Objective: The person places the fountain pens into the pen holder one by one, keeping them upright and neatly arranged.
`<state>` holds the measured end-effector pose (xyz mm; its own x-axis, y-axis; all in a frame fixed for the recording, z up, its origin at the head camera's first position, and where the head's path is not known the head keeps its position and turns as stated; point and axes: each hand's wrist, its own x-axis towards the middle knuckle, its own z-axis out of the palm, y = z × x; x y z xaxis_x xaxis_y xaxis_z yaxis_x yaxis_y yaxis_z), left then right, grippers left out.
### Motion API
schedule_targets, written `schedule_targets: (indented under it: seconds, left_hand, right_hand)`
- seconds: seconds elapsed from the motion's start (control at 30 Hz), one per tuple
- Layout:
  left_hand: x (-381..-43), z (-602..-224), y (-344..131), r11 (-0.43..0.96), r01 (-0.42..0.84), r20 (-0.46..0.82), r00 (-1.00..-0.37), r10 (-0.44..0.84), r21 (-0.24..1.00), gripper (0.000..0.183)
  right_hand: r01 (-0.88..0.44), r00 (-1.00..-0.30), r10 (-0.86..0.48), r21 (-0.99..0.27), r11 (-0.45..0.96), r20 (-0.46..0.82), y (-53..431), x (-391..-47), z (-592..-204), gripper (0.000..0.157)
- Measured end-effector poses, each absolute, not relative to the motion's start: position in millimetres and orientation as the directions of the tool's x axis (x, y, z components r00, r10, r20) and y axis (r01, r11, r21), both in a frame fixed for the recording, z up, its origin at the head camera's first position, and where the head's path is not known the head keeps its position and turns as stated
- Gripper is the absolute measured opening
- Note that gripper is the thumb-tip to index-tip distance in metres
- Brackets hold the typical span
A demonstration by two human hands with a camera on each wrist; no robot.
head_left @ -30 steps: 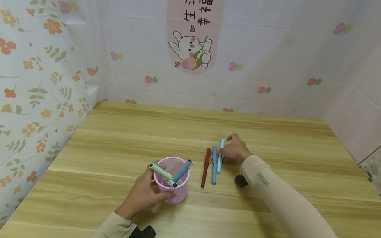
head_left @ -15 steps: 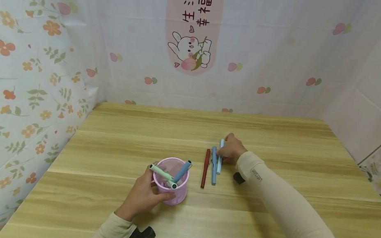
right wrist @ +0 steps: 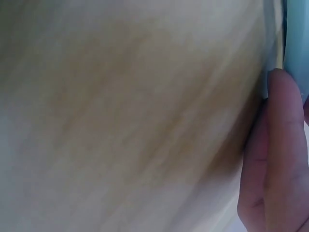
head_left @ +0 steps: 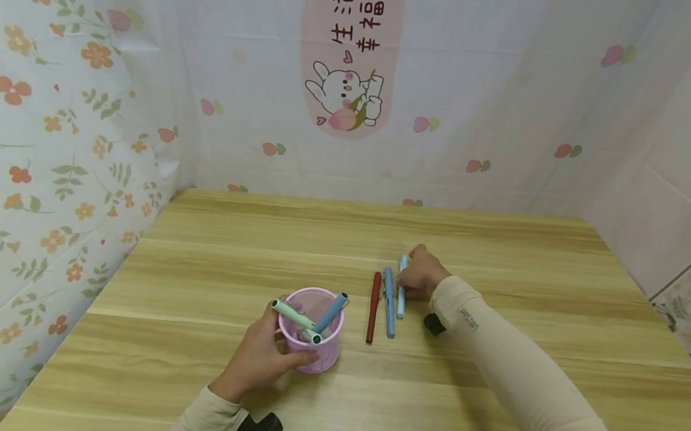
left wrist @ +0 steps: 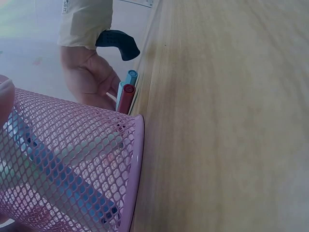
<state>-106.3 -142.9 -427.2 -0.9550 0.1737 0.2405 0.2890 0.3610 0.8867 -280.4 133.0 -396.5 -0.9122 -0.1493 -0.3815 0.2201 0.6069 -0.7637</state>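
My left hand (head_left: 258,360) holds a pink mesh pen cup (head_left: 324,360) on the table, fingers behind it and thumb across its near side. A mint-green pen (head_left: 294,314) and a blue pen (head_left: 331,313) lean out over the rim. To the right lie a red pen (head_left: 373,309), another blue pen (head_left: 389,310) and a light blue pen (head_left: 400,306). My right hand (head_left: 423,273) pinches this light blue pen near its far end, covering part of it. In the right wrist view, fingers (right wrist: 285,130) lie against the light blue barrel.
The wood-grain table (head_left: 489,419) ends at a white curtain (head_left: 509,83) with a printed rabbit. A floral cloth (head_left: 24,142) hangs along the left side. Black wrist mounts stick out below the left wrist (head_left: 259,429) and by the right wrist (head_left: 434,324).
My right hand has moved slightly left and closed its fingers on the light blue pen, whose near end now points a little more to the right. My left hand and the pen cup stay put.
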Motion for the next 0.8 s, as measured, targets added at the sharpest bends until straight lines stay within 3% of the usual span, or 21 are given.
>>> schedule_targets:
  seconds: [0.27,0.8]
  left_hand:
    - [-106.6,-427.1,-142.9,0.366,0.289,0.240,-0.955,0.174,0.885,0.085]
    - [-105.9,-426.4,-142.0,0.352,0.283,0.239,-0.957,0.164,0.892,0.085]
  right_hand:
    - [0.303,-0.871,-0.209,-0.820,0.486,-0.445,140.1,-286.8,-400.8,0.072]
    - [0.346,-0.847,-0.261,-0.852,0.393,-0.464,147.5,-283.8,-397.1,0.068]
